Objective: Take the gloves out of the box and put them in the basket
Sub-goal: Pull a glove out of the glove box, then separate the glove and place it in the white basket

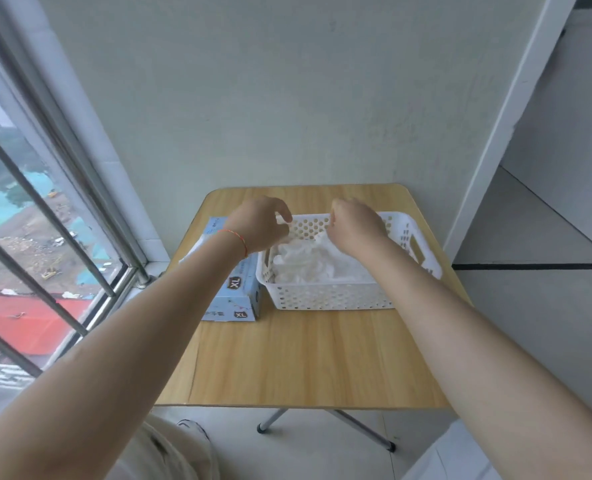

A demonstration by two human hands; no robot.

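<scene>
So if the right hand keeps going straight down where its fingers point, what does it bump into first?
Probably the pile of white gloves in the basket. The right hand hangs just above them, fingers curled downward. Exact height is hard to judge from one view.

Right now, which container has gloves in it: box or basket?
The white perforated basket, beside the blue XL box: a pile of white gloves shows inside it.

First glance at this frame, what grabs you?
Two bare hands, left and right, hover over the white perforated plastic basket at the far side of the small wooden table. Crumpled white gloves fill the basket. A light-blue cardboard glove box marked XL sits against the basket's left side, by the barred window.
</scene>
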